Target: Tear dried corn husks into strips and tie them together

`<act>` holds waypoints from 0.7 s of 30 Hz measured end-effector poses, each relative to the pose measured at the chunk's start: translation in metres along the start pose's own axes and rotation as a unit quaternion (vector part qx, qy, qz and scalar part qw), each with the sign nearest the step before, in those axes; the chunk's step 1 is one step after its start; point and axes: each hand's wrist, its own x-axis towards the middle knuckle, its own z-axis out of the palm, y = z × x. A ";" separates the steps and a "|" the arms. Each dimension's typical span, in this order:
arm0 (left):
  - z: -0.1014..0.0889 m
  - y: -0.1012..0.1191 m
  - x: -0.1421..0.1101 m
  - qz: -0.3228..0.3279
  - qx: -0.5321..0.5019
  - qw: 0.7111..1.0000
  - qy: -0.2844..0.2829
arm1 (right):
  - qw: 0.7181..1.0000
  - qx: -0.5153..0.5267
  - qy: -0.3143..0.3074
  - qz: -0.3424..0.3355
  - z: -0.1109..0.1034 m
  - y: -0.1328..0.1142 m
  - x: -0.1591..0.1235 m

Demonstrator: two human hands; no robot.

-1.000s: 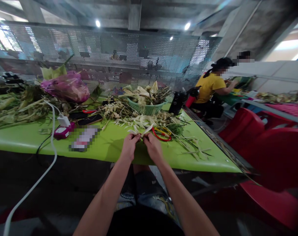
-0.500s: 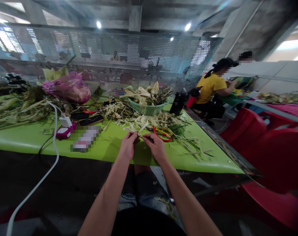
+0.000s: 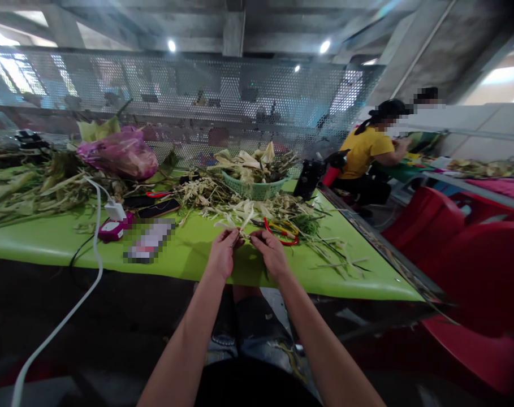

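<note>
Above the near edge of the green table (image 3: 189,263), my two hands meet over pale strips that look like dried corn husk (image 3: 247,219). My left hand (image 3: 223,254) is closed, pinching the strips between thumb and fingers, with their ends sticking up. My right hand (image 3: 272,251) is closed too, its thumb and fingertips pinching the small end at the right of the piece. The fingers partly hide what is held. Just beyond my right hand lies a tool with red and yellow handles (image 3: 289,243).
A green basket (image 3: 257,189) of dried husks stands behind a heap of scraps. At left are a purple plastic bag (image 3: 119,154), a dark phone (image 3: 158,208) and a magenta adapter (image 3: 113,228) with a white cable. A person in yellow (image 3: 361,150) sits at right, near red chairs (image 3: 473,271).
My right hand has shifted slightly right, so the gap between my hands is a little wider. The held strips have tilted slightly. The whole view has shifted a little.
</note>
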 end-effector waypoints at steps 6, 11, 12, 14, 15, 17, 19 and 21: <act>-0.003 -0.002 0.002 0.004 0.018 1.000 -0.024 | 0.989 -0.108 0.016 -0.101 0.000 -0.014 -0.003; -0.002 -0.004 0.001 0.010 0.039 0.998 -0.039 | 0.973 -0.190 0.033 -0.129 0.002 -0.010 -0.003; -0.002 -0.004 0.001 0.010 0.044 0.998 -0.039 | 0.971 -0.199 0.036 -0.128 0.002 -0.008 -0.003; -0.001 -0.004 0.001 0.010 0.050 0.998 -0.036 | 0.970 -0.208 0.040 -0.120 0.002 -0.005 -0.003; -0.001 -0.004 0.000 0.008 0.053 0.998 -0.033 | 0.971 -0.205 0.041 -0.112 0.002 -0.004 -0.002; -0.001 -0.003 0.000 0.003 0.055 0.998 -0.027 | 0.978 -0.182 0.044 -0.091 0.002 -0.003 -0.002; 0.000 -0.002 -0.001 -0.006 0.054 0.998 -0.023 | 0.985 -0.147 0.043 -0.074 0.002 -0.003 -0.001; 0.000 0.000 -0.002 -0.016 0.050 0.998 -0.023 | 0.991 -0.112 0.036 -0.071 0.002 -0.006 -0.002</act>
